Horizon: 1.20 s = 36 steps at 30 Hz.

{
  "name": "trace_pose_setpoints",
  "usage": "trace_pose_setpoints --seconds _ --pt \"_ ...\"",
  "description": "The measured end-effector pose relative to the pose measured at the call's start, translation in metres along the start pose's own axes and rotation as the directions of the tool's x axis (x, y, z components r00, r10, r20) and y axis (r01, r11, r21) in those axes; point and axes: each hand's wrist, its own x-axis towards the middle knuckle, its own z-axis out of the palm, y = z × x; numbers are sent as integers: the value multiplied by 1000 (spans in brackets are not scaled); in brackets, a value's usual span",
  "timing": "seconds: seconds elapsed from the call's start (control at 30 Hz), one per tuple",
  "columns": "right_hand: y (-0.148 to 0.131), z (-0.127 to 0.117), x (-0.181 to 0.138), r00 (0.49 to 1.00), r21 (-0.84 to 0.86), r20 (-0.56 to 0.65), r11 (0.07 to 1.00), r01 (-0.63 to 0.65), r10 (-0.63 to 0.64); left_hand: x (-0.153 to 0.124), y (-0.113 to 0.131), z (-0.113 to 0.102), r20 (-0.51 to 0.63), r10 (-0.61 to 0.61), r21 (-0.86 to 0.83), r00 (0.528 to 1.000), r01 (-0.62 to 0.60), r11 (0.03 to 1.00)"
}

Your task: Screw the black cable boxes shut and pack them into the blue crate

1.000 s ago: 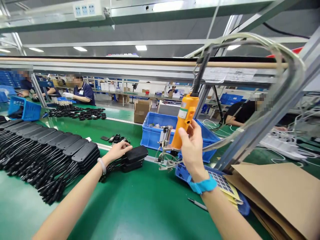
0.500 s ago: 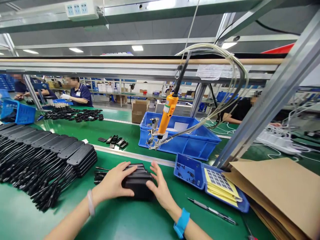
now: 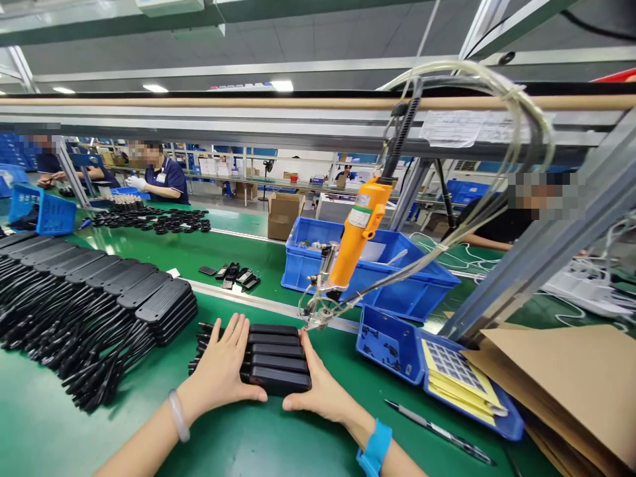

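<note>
The left hand (image 3: pixel 223 364) reaches in from the near left with its fingers stretched toward the far side and its thumb swung out to the right, a wide-open pose, its palm against the cable end of a row of black blocks (image 3: pixel 278 361). That row sits on the green table (image 3: pixel 263 447), at the near middle, between the two hands. The right hand (image 3: pixel 320 384) is just as wide, fingers along the right end of the row, thumb pointing left on the near side.

Over on the left, I see stacked black adapters (image 3: pixel 169 305) with their cables (image 3: pixel 99 364) trailing nearer, and a blue basket (image 3: pixel 44 211) farther off. A co-worker in a dark blue shirt (image 3: pixel 173 179) is at the far left. Small dark pieces (image 3: pixel 236 275) lie beyond the left hand. An orange screwdriver (image 3: pixel 355 232) hangs just beyond the right hand, covering part of a big blue bin (image 3: pixel 415 288). To the right come a small blue tray (image 3: pixel 390 354), yellow sheets (image 3: pixel 462 391), a pen (image 3: pixel 440 430) and cardboard sheets (image 3: pixel 561 377), below a slanting metal post (image 3: pixel 536 255).
</note>
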Motion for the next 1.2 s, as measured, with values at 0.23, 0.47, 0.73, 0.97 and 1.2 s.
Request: trace_pose_setpoints --seconds 0.23,0.47,0.73,0.97,1.2 --pt "-2 7 -1 997 -172 -70 985 14 -27 0 12 -2 -24 0 -24 1000 0 1000" --pt "-1 10 -1 998 -188 -57 982 16 -27 1 7 3 -43 62 -108 997 -66 992" --pt "-5 10 -1 992 -280 -81 957 75 -102 3 9 3 -81 41 -241 996 -60 969" --pt "-24 18 -7 915 -433 -260 884 174 -308 -1 13 -6 -121 73 -276 990 -104 955" --pt "-33 22 -14 762 -608 -251 710 356 -597 -7 35 -19 -258 217 -124 941 -255 959"
